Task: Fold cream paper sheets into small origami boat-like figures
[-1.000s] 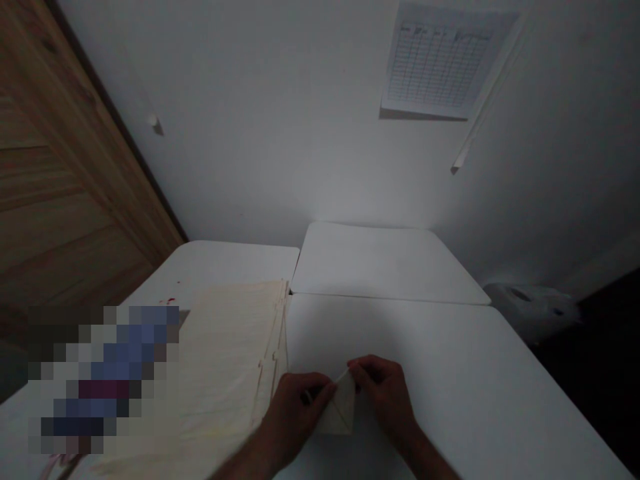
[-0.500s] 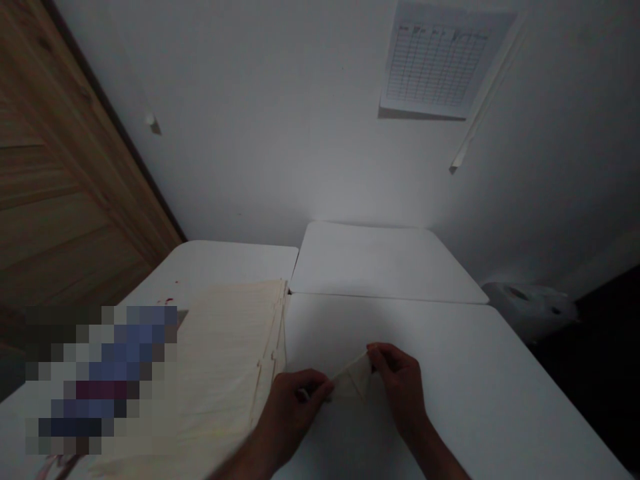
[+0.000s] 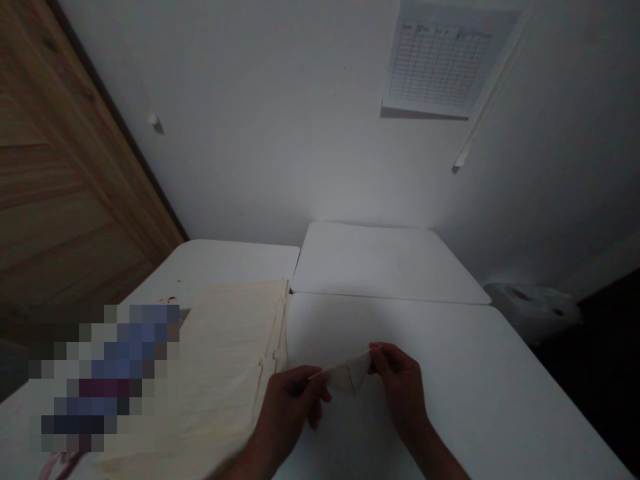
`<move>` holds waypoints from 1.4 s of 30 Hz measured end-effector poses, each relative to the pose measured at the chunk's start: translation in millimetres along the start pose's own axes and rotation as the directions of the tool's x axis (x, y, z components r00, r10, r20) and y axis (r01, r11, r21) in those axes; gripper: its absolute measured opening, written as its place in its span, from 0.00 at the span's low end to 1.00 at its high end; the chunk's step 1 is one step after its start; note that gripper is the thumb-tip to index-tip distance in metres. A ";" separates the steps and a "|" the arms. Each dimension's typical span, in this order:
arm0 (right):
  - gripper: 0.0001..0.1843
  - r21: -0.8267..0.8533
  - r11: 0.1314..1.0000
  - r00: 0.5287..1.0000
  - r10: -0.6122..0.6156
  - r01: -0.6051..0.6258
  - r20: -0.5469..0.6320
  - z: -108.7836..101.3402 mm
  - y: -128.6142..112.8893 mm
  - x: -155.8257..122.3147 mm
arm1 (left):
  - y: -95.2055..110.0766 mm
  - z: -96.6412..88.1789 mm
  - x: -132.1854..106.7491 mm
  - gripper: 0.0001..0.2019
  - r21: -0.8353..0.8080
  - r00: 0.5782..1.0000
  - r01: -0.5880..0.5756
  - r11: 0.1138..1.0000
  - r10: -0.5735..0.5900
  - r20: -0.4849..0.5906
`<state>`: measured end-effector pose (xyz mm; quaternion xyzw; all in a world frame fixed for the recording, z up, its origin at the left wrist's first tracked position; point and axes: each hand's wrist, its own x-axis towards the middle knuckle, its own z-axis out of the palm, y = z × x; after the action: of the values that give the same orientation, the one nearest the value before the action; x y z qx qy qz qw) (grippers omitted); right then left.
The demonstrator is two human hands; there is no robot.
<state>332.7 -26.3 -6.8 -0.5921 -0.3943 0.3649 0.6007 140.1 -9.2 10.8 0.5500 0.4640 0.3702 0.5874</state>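
A small folded piece of pale paper [image 3: 349, 375] is held just above the white table [image 3: 450, 373], low in the middle of the view. My left hand [image 3: 293, 407] pinches its left end. The right end is pinched by my right hand [image 3: 397, 380]. The paper hangs between them with a point facing down. Both hands are closed on it.
A stack of cream sheets [image 3: 225, 373] lies left of my hands. A blurred-out patch covers the near left. Beyond stand two more white tabletops [image 3: 385, 260]. A wooden door [image 3: 55, 187] is at left, a printed chart [image 3: 440, 60] on the wall, a white object [image 3: 530, 307] at right.
The folded paper has been lifted off the table and turned. My hands have drawn apart, the right one moving right, so the paper now spans between them.
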 end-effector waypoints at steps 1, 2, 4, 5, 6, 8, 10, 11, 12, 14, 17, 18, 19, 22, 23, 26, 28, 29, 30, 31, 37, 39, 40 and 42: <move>0.22 0.002 1.000 1.000 0.001 -0.001 0.002 -0.4 1.4 0.4 | -0.1 -0.5 -0.2 0.19 -0.001 1.000 -0.004 1.000 0.004 0.005; 0.21 0.004 1.000 1.000 0.003 -0.003 0.003 -0.8 2.6 0.8 | -0.7 -0.9 -0.3 0.19 -0.006 1.000 -0.008 1.000 0.008 0.011; 0.20 0.009 1.000 1.000 0.009 -0.009 0.001 -1.6 4.4 1.5 | -2.4 -1.6 -0.4 0.21 -0.021 0.999 -0.017 1.000 0.017 0.033; 0.20 0.012 1.000 1.000 0.014 -0.014 0.000 -2.0 4.9 1.6 | -3.3 -1.8 -0.3 0.21 -0.029 0.999 -0.020 0.999 0.021 0.048; 0.19 0.014 1.000 1.000 0.017 -0.017 0.000 -2.3 5.2 1.7 | -4.0 -1.9 -0.2 0.21 -0.037 0.998 -0.021 0.999 0.024 0.061; 0.19 0.015 1.000 1.000 0.022 -0.022 0.000 -2.6 5.1 1.3 | -4.4 -2.1 0.1 0.21 -0.044 0.997 -0.024 0.999 0.027 0.075; 0.20 0.010 1.000 1.000 0.022 -0.022 -0.001 -2.3 4.8 0.6 | -3.5 -2.2 0.2 0.21 -0.035 0.998 -0.025 0.999 0.027 0.065; 0.20 0.007 1.000 1.000 0.022 -0.022 -0.003 -2.1 4.7 0.3 | -2.8 -2.3 0.1 0.21 -0.024 0.998 -0.024 0.999 0.025 0.052; 0.20 0.007 1.000 1.000 0.023 -0.023 -0.004 -1.9 4.6 0.0 | -2.0 -2.5 0.0 0.20 -0.013 0.999 -0.022 1.000 0.023 0.038; 0.20 0.022 1.000 1.000 0.023 -0.023 0.004 -1.7 4.4 -0.1 | -1.2 -3.2 0.1 0.20 0.002 1.000 -0.019 1.000 0.019 0.014; 0.20 0.054 0.998 0.999 0.029 -0.031 0.026 -2.3 3.5 0.3 | -2.3 -5.2 1.6 0.19 0.006 1.000 -0.004 1.000 0.004 0.002; 0.20 0.060 0.998 0.999 0.032 -0.034 0.030 -2.6 2.9 0.3 | -2.9 -6.1 2.5 0.19 0.014 1.000 -0.005 1.000 0.005 0.000; 0.20 0.061 0.997 0.999 0.035 -0.037 0.034 -2.7 2.2 0.2 | -3.1 -6.9 3.3 0.19 0.030 1.000 -0.017 0.999 0.017 -0.005; 0.20 0.034 0.999 0.997 0.033 -0.035 0.070 -1.4 -0.8 -1.8 | -0.7 -8.8 5.0 0.17 0.130 0.993 -0.113 0.985 0.114 0.002; 0.20 0.014 0.999 0.995 0.032 -0.033 0.092 -0.1 -1.9 -3.0 | 1.0 -9.1 5.0 0.16 0.170 0.989 -0.147 0.974 0.146 0.019; 0.21 -0.034 0.999 0.987 0.036 -0.031 0.160 6.0 -4.6 -7.6 | 6.1 -8.2 3.6 0.14 0.276 0.981 -0.191 0.942 0.174 0.085; 0.20 -0.041 0.999 0.980 0.038 -0.030 0.195 10.5 -4.8 -10.6 | 7.6 -6.8 2.4 0.14 0.328 0.983 -0.180 0.928 0.153 0.106; 0.20 -0.042 0.999 0.977 0.036 -0.028 0.209 12.3 -4.3 -11.7 | 7.8 -6.1 1.9 0.14 0.347 0.984 -0.170 0.922 0.140 0.111; 0.19 -0.042 0.999 0.974 0.036 -0.027 0.222 13.8 -3.4 -12.6 | 7.6 -5.5 1.5 0.14 0.362 0.985 -0.161 0.918 0.129 0.112; 0.18 -0.041 0.999 0.972 0.038 -0.029 0.234 15.0 -2.5 -13.3 | 7.1 -5.0 1.2 0.14 0.372 0.987 -0.153 0.915 0.120 0.111; 0.13 0.014 0.996 0.942 0.080 -0.089 0.325 16.5 -1.1 -14.7 | 2.8 -3.4 0.7 0.15 0.377 0.985 -0.161 0.912 0.126 0.116; 0.11 0.001 0.995 0.916 0.089 -0.097 0.391 16.6 -2.4 -15.6 | 1.3 -3.3 0.4 0.15 0.377 0.985 -0.162 0.912 0.125 0.121; 0.11 -0.013 0.995 0.904 0.096 -0.099 0.417 16.7 -2.9 -16.1 | 0.5 -3.3 0.1 0.15 0.379 0.984 -0.162 0.911 0.123 0.125; 0.10 -0.047 0.994 0.894 0.108 -0.097 0.434 16.7 -3.3 -16.8 | -1.1 -3.4 -0.4 0.15 0.381 0.983 -0.165 0.910 0.120 0.138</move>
<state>310.4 -34.5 -4.4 -0.5226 -0.4914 0.5143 0.4699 136.7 -8.7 9.9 0.7083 0.4537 0.2809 0.4622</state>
